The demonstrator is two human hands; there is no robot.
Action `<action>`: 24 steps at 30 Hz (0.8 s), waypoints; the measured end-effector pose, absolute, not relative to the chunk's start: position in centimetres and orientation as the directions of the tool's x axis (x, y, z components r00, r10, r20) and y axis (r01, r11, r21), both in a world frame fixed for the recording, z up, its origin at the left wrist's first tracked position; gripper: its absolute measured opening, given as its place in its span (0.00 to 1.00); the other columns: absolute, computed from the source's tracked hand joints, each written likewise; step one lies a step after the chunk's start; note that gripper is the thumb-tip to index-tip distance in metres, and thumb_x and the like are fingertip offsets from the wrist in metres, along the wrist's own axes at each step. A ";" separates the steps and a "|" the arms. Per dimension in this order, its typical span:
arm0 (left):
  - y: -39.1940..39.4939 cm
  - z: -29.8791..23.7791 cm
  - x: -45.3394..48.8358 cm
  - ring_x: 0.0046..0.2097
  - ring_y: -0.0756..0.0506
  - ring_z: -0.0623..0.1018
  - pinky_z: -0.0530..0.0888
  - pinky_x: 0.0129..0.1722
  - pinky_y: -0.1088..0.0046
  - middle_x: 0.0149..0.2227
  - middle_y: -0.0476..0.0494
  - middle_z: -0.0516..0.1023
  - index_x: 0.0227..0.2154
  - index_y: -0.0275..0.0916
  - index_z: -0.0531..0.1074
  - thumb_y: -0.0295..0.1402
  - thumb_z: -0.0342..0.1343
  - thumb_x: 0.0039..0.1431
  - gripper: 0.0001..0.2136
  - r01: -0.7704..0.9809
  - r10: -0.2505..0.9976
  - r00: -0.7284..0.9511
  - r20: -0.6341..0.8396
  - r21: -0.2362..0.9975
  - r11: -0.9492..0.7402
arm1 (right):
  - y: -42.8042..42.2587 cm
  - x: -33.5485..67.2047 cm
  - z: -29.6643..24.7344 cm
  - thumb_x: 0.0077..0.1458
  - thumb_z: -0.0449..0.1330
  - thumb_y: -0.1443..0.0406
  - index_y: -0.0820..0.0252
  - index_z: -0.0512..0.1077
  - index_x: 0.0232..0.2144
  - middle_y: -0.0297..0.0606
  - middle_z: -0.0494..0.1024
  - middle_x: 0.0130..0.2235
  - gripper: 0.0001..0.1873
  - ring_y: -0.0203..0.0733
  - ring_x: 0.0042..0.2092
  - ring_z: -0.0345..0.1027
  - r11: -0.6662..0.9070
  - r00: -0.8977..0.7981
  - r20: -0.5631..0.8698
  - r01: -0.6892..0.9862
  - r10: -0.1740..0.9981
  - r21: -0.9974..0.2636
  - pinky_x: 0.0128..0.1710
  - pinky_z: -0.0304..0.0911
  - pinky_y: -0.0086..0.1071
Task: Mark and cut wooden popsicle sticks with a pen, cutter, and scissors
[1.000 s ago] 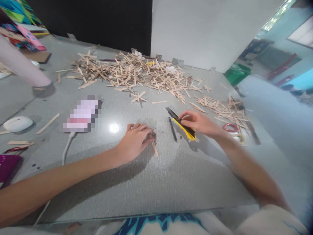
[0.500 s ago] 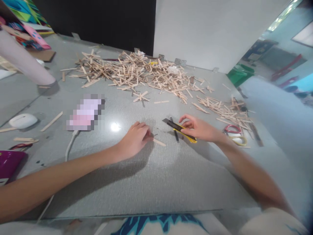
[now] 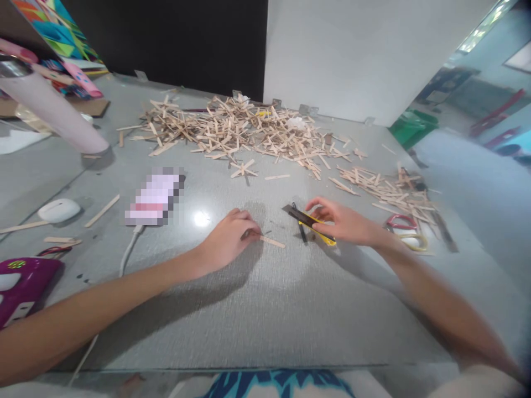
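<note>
My left hand (image 3: 228, 240) rests on the grey table (image 3: 257, 309) with curled fingers pinching one end of a short wooden stick (image 3: 271, 241) that lies flat. To its right, my right hand (image 3: 344, 224) grips a yellow and black utility knife (image 3: 309, 221), its blade end pointing left toward the stick. A thin black strip (image 3: 302, 229) lies under the knife. Hand and knife sit a short way from the stick's free end.
A big heap of wooden sticks (image 3: 236, 130) spreads across the back, with a smaller heap (image 3: 381, 185) at the right. Red and yellow rings (image 3: 404, 229) lie by my right wrist. A white mouse (image 3: 58, 210), a pink tube (image 3: 53, 119), a purple device (image 3: 20, 282) and a cable (image 3: 126, 254) sit left.
My left hand turned the stick from pointing toward me to lying sideways. My right hand brought the knife left and closer to the stick. The view shifted slightly.
</note>
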State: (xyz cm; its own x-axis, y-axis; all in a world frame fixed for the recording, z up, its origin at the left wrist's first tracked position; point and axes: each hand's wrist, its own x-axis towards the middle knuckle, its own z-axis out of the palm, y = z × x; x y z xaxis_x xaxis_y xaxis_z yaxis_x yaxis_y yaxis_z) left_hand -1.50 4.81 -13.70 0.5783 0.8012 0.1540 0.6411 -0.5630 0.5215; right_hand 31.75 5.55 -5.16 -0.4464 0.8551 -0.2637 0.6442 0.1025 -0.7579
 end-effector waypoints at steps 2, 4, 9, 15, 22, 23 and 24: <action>4.7 -13.7 -1.4 0.46 0.38 0.76 0.76 0.49 0.60 0.41 0.41 0.82 0.40 0.41 0.85 0.33 0.62 0.75 0.08 0.641 0.795 0.585 0.157 0.511 -0.572 | 5.3 31.7 -5.1 0.70 0.64 0.57 0.50 0.69 0.58 0.36 0.84 0.43 0.17 0.44 0.41 0.80 0.043 -0.504 -0.280 0.537 0.817 -0.843 0.41 0.72 0.35; 4.5 -13.5 -1.3 0.47 0.38 0.77 0.76 0.50 0.58 0.42 0.40 0.82 0.41 0.40 0.85 0.32 0.60 0.76 0.09 0.650 0.792 0.590 0.157 0.489 -0.581 | 5.2 31.6 -5.3 0.74 0.62 0.52 0.51 0.71 0.56 0.36 0.82 0.42 0.15 0.44 0.43 0.81 -0.070 -0.580 -0.266 0.338 0.770 -0.939 0.43 0.74 0.36; 3.4 -12.0 -1.5 0.51 0.36 0.76 0.76 0.54 0.53 0.49 0.38 0.82 0.51 0.38 0.81 0.30 0.49 0.81 0.14 0.665 0.751 0.651 0.110 0.393 -0.635 | 5.2 31.1 -6.6 0.67 0.72 0.50 0.49 0.75 0.58 0.35 0.78 0.40 0.23 0.43 0.39 0.77 -0.162 -0.633 -0.068 -0.092 0.771 -0.983 0.44 0.74 0.38; 1.1 -12.4 -1.3 0.56 0.34 0.76 0.75 0.55 0.51 0.54 0.37 0.81 0.54 0.38 0.78 0.29 0.47 0.82 0.14 0.693 0.742 0.647 0.172 0.272 -0.668 | 4.5 29.2 -8.5 0.57 0.79 0.44 0.49 0.71 0.42 0.20 0.59 0.25 0.26 0.33 0.25 0.51 -0.020 -0.538 0.129 -0.263 0.833 -0.965 0.31 0.62 0.32; -1.5 -13.9 -0.3 0.63 0.32 0.75 0.73 0.62 0.47 0.62 0.33 0.79 0.62 0.37 0.75 0.29 0.47 0.81 0.16 0.646 0.650 0.700 0.294 0.127 -0.753 | 3.2 27.7 -9.7 0.68 0.66 0.47 0.52 0.77 0.57 0.30 0.77 0.31 0.23 0.36 0.23 0.65 -0.186 -0.439 -0.147 -0.048 0.886 -0.981 0.22 0.65 0.32; -1.7 -14.0 -0.2 0.64 0.31 0.75 0.72 0.63 0.46 0.63 0.31 0.78 0.63 0.36 0.75 0.29 0.47 0.81 0.16 0.648 0.644 0.702 0.304 0.103 -0.755 | 3.1 27.5 -9.7 0.68 0.67 0.47 0.53 0.78 0.58 0.34 0.82 0.35 0.24 0.37 0.25 0.69 -0.203 -0.463 -0.177 -0.007 0.869 -0.979 0.23 0.67 0.33; -1.9 -14.0 -0.1 0.65 0.31 0.75 0.71 0.64 0.44 0.64 0.30 0.77 0.64 0.35 0.74 0.30 0.47 0.81 0.17 0.650 0.641 0.701 0.312 0.089 -0.755 | 3.0 27.3 -9.7 0.68 0.68 0.48 0.54 0.79 0.57 0.36 0.83 0.36 0.24 0.37 0.27 0.72 -0.195 -0.473 -0.189 0.037 0.860 -0.980 0.24 0.68 0.33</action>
